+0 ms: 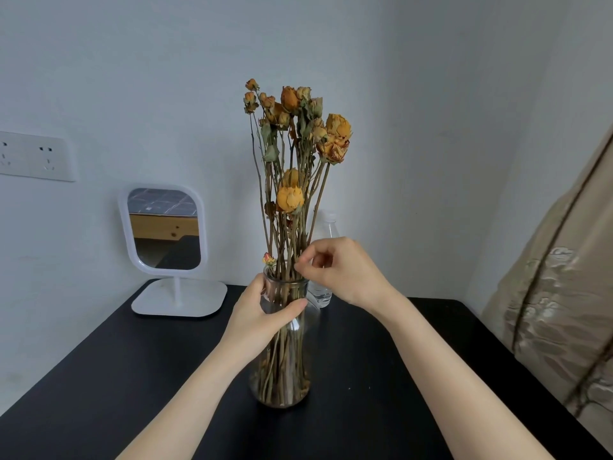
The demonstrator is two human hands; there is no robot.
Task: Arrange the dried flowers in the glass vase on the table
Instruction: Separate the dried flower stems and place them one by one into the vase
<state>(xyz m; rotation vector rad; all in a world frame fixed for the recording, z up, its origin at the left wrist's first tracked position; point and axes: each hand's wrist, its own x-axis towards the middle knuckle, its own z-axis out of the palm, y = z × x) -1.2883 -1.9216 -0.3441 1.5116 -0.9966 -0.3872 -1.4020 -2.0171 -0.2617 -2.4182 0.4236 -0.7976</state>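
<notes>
A white stand mirror sits far left on the black table, well clear; mid-table the left hand wraps the neck of the glass vase, steadying it upright. Dried roses stand in the vase, stems near vertical, long axis straight up from both hands; the right hand is nearer the stems, fingertips pinched together at stems just above the rim, though which stem cannot be told. A clear plastic bottle stands just behind the right hand, the one crowding thing, curtain far right; table front and right lie open.
</notes>
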